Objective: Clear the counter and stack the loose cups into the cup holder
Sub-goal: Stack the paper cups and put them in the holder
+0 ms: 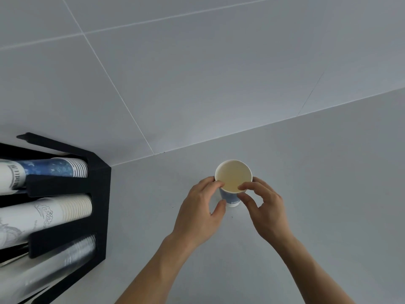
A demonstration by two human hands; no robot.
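Note:
A blue paper cup (233, 175) with a cream inside stands upright on the grey counter (328, 172), near the wall. My left hand (200, 205) grips its left side, fingertips at the rim and thumb low on the wall. My right hand (263, 207) pinches the rim on the right. The black cup holder (98, 194) stands at the left with three rows of stacked cups: blue patterned cups (52, 167) at the top, white printed cups (54, 212) in the middle, clear plastic cups (65, 255) at the bottom.
A grey tiled wall (197, 73) rises behind the counter. The counter meets the wall just behind the cup.

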